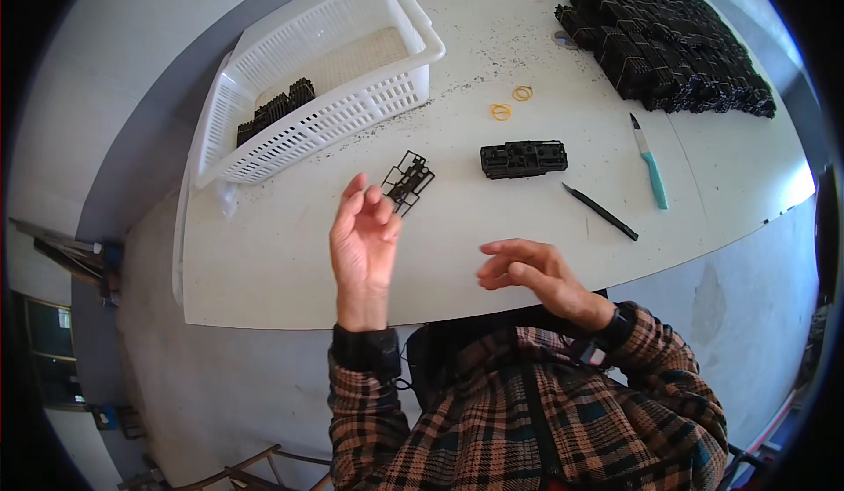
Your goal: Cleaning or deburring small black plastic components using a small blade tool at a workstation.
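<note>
Just in front of the black plastic frame lying on the white table, the left hand is raised with its fingers spread and holding nothing. The right hand hovers open and empty to the right of that frame. Behind the frame stands a white basket, and to its right lie a black block, a black tool and a teal-handled knife.

Bare tabletop between white basket and black stack
</note>
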The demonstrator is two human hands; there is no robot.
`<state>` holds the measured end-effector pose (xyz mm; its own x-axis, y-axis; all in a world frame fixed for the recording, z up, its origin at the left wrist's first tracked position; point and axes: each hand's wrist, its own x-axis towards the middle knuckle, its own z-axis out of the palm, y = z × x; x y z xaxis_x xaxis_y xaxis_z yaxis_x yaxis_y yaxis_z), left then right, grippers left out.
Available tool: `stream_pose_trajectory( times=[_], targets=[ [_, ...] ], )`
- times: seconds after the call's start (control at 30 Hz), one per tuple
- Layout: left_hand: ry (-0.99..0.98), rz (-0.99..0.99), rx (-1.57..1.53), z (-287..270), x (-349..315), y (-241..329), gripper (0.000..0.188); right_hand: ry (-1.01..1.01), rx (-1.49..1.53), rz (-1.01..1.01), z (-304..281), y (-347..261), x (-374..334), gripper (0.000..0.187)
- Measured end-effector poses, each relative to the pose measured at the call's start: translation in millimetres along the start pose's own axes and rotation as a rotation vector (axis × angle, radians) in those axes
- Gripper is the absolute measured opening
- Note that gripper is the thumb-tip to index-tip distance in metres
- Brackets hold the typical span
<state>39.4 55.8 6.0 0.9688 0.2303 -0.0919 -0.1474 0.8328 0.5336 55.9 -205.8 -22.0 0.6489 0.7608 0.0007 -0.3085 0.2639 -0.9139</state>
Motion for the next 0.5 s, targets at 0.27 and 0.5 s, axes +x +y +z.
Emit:
stream_pose_trajectory(
  times=[0.27,0.5],
  targets=[
    [0.268,0.098,1.006,-34.6,9.8,23.8,0.040,0.106,-0.149,-0.035,-34.6,-7.1,-16.3,0.038],
    [0.096,0.304,1.859,-64.2,28.1,9.1,0.055,0.123,-0.122,-0.044,-43.1,0.8,-25.8,0.037]
  ],
)
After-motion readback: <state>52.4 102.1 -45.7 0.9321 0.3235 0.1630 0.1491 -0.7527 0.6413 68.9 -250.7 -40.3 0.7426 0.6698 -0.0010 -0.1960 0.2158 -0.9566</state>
